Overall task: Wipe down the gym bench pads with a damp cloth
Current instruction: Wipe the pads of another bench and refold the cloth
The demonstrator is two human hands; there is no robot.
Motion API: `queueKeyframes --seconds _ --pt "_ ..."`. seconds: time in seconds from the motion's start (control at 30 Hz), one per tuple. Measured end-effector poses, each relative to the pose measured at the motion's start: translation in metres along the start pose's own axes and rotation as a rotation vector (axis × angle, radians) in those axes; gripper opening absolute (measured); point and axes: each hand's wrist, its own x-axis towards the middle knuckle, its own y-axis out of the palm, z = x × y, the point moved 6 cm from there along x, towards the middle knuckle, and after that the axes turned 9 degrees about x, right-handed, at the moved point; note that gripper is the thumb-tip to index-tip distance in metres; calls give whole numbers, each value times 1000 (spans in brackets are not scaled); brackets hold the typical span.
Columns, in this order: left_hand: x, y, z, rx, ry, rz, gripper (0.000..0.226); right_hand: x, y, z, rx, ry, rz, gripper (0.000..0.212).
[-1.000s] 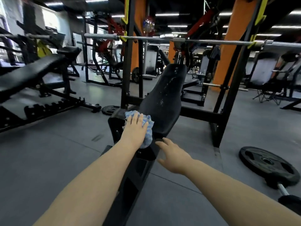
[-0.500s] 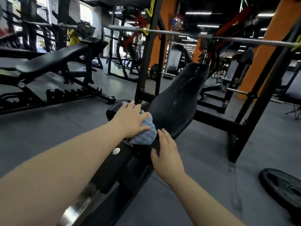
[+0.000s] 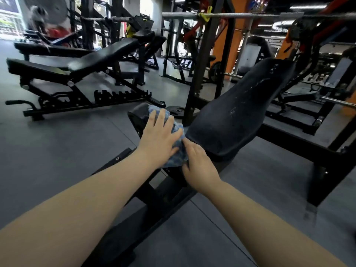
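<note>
Left hand, fingers spread flat, presses the blue textured cloth onto the small black seat pad. Right hand fingers touch the cloth's right edge beside the inclined black back pad; grey floor lies open leftward.

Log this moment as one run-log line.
left hand flat, pressing blue cloth on seat pad | right hand touching cloth edge | back pad wet-spotted

The left hand lies flat on a blue cloth, pressing it onto the small black seat pad of the bench; the right hand touches the cloth's near edge, beside the tilted back pad, which bears wet specks; a barbell rests on the rack above; another black bench stands at left on the grey floor.
</note>
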Motion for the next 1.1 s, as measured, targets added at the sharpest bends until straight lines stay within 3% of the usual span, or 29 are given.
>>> queueKeyframes --seconds 0.4,0.53,0.7,0.83,0.97,1.1 --pt "11 13 -62 278 -90 225 55 6 7 -67 168 -180 168 50" --pt "18 20 -87 283 -137 373 54 15 18 -94 195 -204 323 40" --pt "15 20 -94 318 -185 526 56 29 25 -95 295 -309 494 50" --pt "-5 3 -86 357 -270 649 70 31 24 -86 402 -346 573 54" --pt "-28 -13 -82 204 -446 714 73 34 25 -70 375 -415 568 68" --pt "-47 -27 -70 -152 -790 664 70 42 19 -52 397 -475 536 77"
